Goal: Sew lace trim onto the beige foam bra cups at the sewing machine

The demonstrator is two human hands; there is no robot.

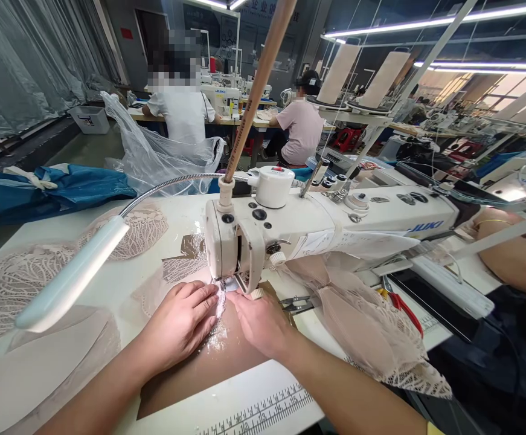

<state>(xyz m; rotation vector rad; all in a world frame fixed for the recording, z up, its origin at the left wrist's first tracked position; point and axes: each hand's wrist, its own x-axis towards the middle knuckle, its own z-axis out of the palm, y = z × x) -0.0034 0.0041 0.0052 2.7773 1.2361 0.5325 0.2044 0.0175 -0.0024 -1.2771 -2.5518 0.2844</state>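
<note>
A white sewing machine [317, 226] stands on the white table [263, 405]. Under its needle lies a piece of beige fabric [226, 362] with a shiny translucent strip [220, 305] along it. My left hand [179, 323] lies flat on the fabric, left of the needle, fingers stretched toward the presser foot. My right hand [258, 320] presses on the fabric just right of the needle, its fingertips by the foot. Neither hand grips anything that I can see.
A gooseneck lamp [70, 278] reaches over the left of the table. Beige lace pieces [375, 332] hang at the right; more lace [13, 284] lies at the left. Snips [296, 304] and red-handled scissors [403, 308] lie beside the machine. Two people sit at machines behind.
</note>
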